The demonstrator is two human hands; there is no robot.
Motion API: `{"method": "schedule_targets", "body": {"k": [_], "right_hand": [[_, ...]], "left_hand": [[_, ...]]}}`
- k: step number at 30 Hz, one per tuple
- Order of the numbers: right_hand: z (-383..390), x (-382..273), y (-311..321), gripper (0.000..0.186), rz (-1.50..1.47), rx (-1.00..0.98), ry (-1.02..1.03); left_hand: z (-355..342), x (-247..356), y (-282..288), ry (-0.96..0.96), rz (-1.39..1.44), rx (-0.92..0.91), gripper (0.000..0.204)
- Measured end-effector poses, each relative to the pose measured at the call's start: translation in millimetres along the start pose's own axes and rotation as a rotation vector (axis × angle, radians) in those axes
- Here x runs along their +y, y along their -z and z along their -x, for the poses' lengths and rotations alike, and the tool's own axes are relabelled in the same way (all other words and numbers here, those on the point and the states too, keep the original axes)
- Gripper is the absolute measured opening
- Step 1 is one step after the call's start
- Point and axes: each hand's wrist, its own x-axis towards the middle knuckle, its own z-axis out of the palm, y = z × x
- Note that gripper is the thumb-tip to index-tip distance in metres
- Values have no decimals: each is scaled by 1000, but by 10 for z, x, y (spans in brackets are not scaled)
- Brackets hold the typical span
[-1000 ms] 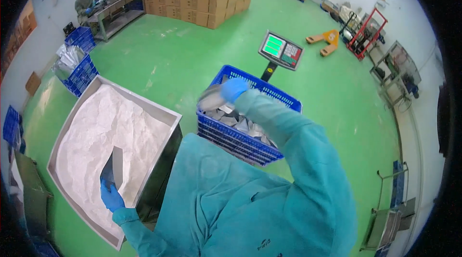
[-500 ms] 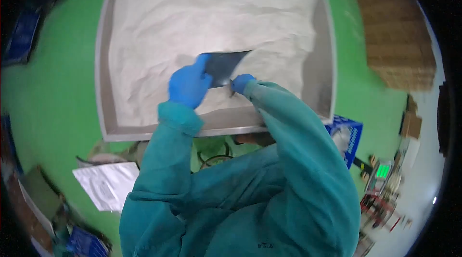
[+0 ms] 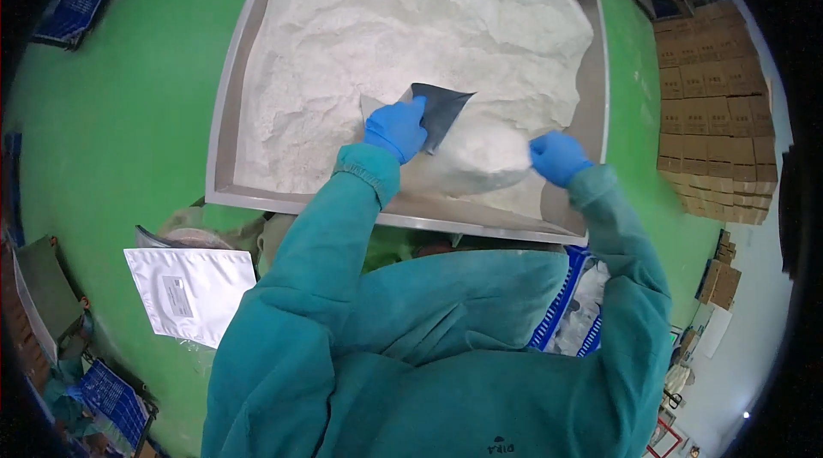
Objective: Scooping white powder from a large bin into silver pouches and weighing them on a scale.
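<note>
The pouch is a flat, pale, glossy bag with a dark inner lining visible at its open mouth, which points up and away from the person. It lies tilted over the near part of the white powder, its lower body bulging with powder. The powder forms a lumpy, uneven mass filling most of the large, shallow, grey rectangular metal tray, heaped higher toward the far side and thinner along the near right wall.
</note>
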Motion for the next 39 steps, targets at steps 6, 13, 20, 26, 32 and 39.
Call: {"method": "schedule_targets", "body": {"k": [6,13,20,26,32,39], "right_hand": [[213,-424,840,24,319,51,-15],[-458,-1148,680,21,739,60,66],[-1936,-380,1864,23,642,591,-114],[-4112,547,-338,36,470,1064,-5],[-3454,-398,-850,33,-217,383,-26],[-1702,-223,535,29,-257,189,-82]], "left_hand": [[138,396,-73,-115,103,-84,39],[324,192,-111,-25,153,65,34],[759,303,40,-141,138,-173,41],[624,286,222,-163,188,-270,43],[473,4,261,40,166,-95,36],[107,-267,282,113,265,126,30]]}}
